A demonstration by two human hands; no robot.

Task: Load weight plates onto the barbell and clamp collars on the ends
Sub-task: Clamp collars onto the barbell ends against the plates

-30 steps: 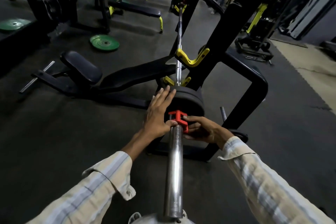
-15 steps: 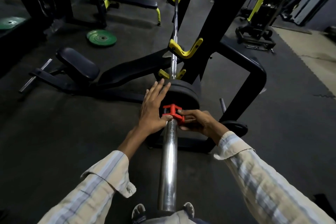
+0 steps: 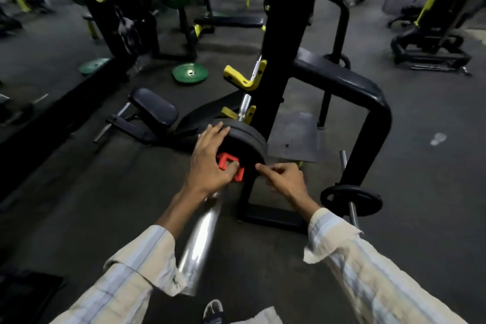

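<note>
Red plastic is showing between the two hands: the collar (image 3: 231,167) is sitting on the steel sleeve of the barbell (image 3: 200,239), pressed up against the outer black weight plates (image 3: 244,141) that are already loaded beside the rack upright (image 3: 281,66).

From the head camera, the left hand (image 3: 210,163) is lying flat across the plate face with fingers straight and reaching over the rim, thumb resting on the collar, probably bracing the stack so it stays tight while the clamp is being set. The right hand (image 3: 282,179) is hovering just beside the collar, fingers loosely curled, forefinger extended, holding nothing. Whether the collar's lever is fully closed is too blurred to tell. A spare plate (image 3: 351,198) is waiting on a storage peg nearby.
</note>
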